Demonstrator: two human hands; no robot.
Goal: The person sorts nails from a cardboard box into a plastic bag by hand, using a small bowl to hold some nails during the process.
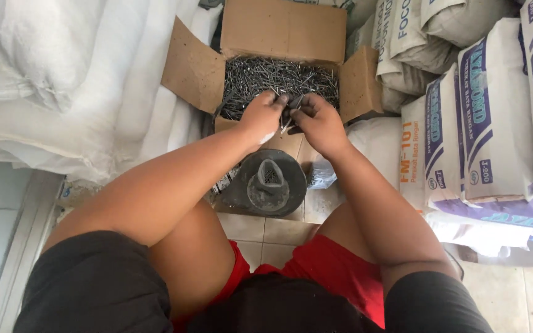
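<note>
Both hands meet over the near edge of an open cardboard box [279,37] heaped with nails [279,77]. The left hand [261,116] and right hand [319,120] each have fingers closed around a small bunch of nails. A grey metal weight [269,183] sits on the tiled floor [266,237] between the knees, with white sacks [501,123] stacked alongside.

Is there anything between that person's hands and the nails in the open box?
Nothing visible stands in the way. The left hand and right hand meet at the near edge of the cardboard box, whose flaps are folded open, right at the nails. The grey funnel-shaped object sits lower, nearer the person's knees.
</note>
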